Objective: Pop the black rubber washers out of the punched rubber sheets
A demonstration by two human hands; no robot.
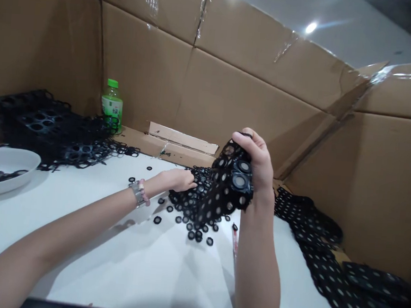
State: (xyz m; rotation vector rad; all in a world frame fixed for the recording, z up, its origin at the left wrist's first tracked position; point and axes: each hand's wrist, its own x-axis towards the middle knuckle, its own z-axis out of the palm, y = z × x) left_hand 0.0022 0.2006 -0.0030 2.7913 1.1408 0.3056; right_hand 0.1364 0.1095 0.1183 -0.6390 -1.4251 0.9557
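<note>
My right hand (260,156) is raised and wrapped round the top of a black perforated rubber sheet (226,189). The sheet hangs down to the left, dotted with round holes, and some larger rings show near my palm. My left hand (182,179), with a watch and a beaded bracelet at the wrist, is closed at the left side of a heap of small black rings (187,200). What its fingers hold, if anything, is hidden. The sheet's lower end hangs over the heap, and several loose rings (209,241) lie in front of it on the white table.
More black perforated sheets (312,238) lie along the right side. At the back left are a tangle of black mesh scrap (51,123) and a green-capped bottle (111,106). A white bowl (30,159) holds black pieces. Cardboard walls (232,89) enclose the table (129,266).
</note>
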